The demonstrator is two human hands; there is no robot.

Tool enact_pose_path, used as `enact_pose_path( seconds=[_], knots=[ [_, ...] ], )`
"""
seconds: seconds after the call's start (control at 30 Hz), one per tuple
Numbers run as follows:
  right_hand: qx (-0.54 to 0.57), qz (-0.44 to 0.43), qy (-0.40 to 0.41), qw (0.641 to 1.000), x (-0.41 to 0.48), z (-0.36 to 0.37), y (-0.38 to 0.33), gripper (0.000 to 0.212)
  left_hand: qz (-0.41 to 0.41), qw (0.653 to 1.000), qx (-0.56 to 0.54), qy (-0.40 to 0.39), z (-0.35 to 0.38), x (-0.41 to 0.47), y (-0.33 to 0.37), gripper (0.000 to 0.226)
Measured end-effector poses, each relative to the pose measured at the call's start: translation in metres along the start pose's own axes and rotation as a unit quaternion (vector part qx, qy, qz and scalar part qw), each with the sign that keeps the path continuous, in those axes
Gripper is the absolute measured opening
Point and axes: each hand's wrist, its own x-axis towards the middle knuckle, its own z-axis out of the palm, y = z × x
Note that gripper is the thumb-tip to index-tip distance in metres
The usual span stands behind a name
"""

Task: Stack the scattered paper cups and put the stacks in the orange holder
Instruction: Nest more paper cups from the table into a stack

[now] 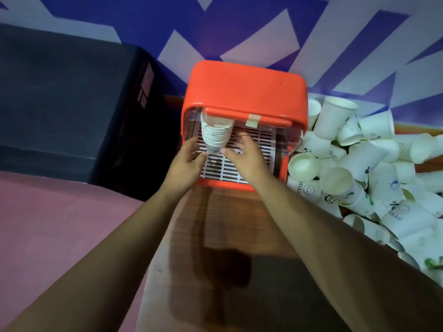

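Loosely open, left hand [189,160], right hand [243,158] flank stack [215,136].

Across the back I see a wall painted in blue and white angular shapes [239,25]. At left a large matte black box [72,104] stands against it, with faint stickers [145,85] on its right-hand face. Below it a smooth pink surface [60,212] lies just beside the brown wood-grain tabletop [227,224].
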Motion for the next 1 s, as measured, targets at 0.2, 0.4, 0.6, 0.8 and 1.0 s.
enact_pose_path(
  seconds=[0.2, 0.4, 0.6, 0.8, 1.0],
  knots=[
    [-0.077, -0.011, 0.026, 0.997, -0.076, -0.056, 0.001, 0.051, 0.039, 0.994, 0.105, -0.01, 0.0, -0.063, 0.014, 0.014],
    [-0.14, -0.015, 0.118, 0.983, -0.15, -0.152, 0.035, 0.042, 0.093, 0.973, 0.168, -0.127, 0.07, -0.1, 0.055, 0.011],
    [-0.213, 0.048, 0.161, 0.962, -0.182, -0.237, 0.092, 0.046, 0.105, 0.956, 0.212, -0.174, 0.172, -0.109, 0.074, 0.027],
    [-0.241, 0.031, 0.123, 0.962, -0.15, -0.256, 0.13, 0.059, 0.066, 0.95, 0.244, -0.183, 0.254, -0.08, 0.086, 0.068],
    [-0.197, -0.025, 0.104, 0.975, -0.116, -0.25, 0.146, 0.05, 0.118, 0.941, 0.271, -0.164, 0.291, -0.068, 0.065, 0.02]
  ],
)
